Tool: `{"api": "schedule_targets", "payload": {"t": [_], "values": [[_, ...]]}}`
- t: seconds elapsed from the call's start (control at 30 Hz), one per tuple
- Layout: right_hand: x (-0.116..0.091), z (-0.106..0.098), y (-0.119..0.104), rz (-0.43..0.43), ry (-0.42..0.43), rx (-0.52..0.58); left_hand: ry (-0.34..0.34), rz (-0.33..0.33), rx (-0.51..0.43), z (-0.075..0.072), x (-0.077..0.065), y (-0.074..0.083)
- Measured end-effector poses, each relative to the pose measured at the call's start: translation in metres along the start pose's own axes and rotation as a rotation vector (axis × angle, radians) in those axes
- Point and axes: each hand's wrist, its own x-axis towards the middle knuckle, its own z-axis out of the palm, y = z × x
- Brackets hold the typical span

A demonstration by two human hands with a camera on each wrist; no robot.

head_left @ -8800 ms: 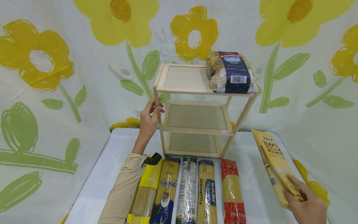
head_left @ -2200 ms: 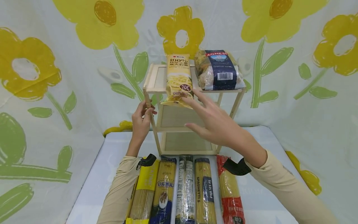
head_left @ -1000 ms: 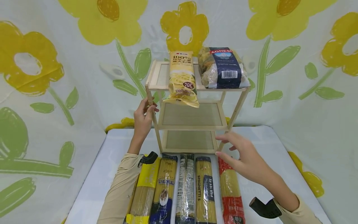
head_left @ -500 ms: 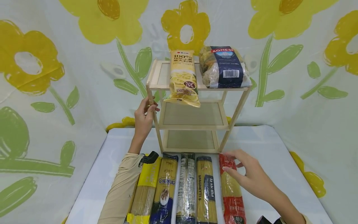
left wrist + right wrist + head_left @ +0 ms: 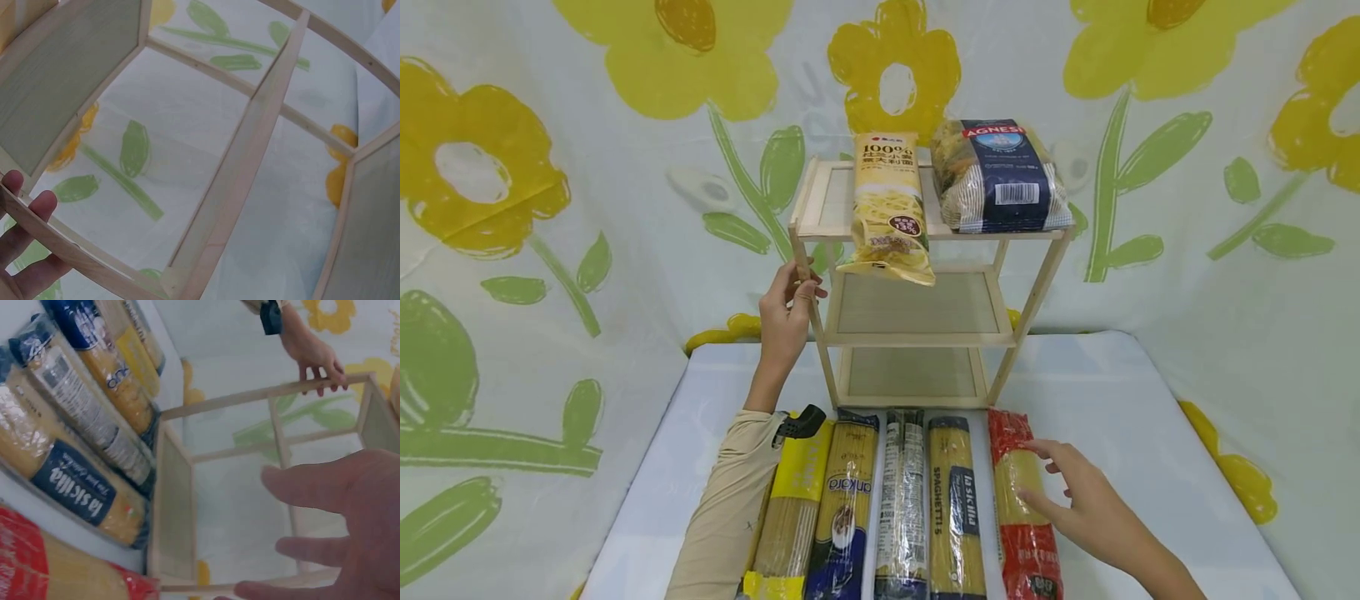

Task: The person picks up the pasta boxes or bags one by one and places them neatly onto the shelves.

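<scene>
My left hand (image 5: pixel 785 321) grips the front left post of a three-tier wooden shelf (image 5: pixel 917 340); the left wrist view shows its fingers around the wood. My right hand (image 5: pixel 1090 504), holding nothing, has its fingers spread and its fingertips over the right side of a red-ended spaghetti pack (image 5: pixel 1028 542). In the right wrist view the red pack (image 5: pixel 69 569) lies beside the hand (image 5: pixel 369 531). On the top tier rest a pale yellow pasta pack (image 5: pixel 891 196), its lower end jutting past the front rail, and a bulky Agnesi pasta bag (image 5: pixel 1000 179).
To the left of the red pack, in a row before the shelf, lie a la sicilia spaghetti pack (image 5: pixel 955 508), a clear printed pack (image 5: pixel 902 500), an ankara pack (image 5: pixel 846 500) and a yellow-banded pack (image 5: pixel 797 483). A flowered cloth (image 5: pixel 700 167) hangs behind the white table (image 5: pixel 1112 383).
The pale yellow pack went from my right hand onto the top tier. That hand let go and moved down to the red pack. My left hand has stayed on the post.
</scene>
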Motion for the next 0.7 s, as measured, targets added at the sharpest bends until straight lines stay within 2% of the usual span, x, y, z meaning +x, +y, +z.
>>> {"api": "schedule_targets", "payload": {"t": [0.13, 0.33, 0.53, 0.7], "values": [[-0.003, 0.011, 0.016, 0.146, -0.098, 0.012, 0.003, 0.004, 0.004, 0.000, 0.001, 0.000], [-0.007, 0.037, 0.039, 0.318, -0.160, 0.045, 0.004, -0.002, 0.010, 0.000, 0.001, 0.000], [-0.018, 0.066, 0.058, 0.416, -0.182, 0.087, 0.008, -0.007, 0.013, 0.000, 0.001, 0.000], [-0.028, 0.102, 0.072, 0.473, -0.160, -0.011, 0.007, -0.006, 0.013, 0.000, 0.001, 0.001]]}}
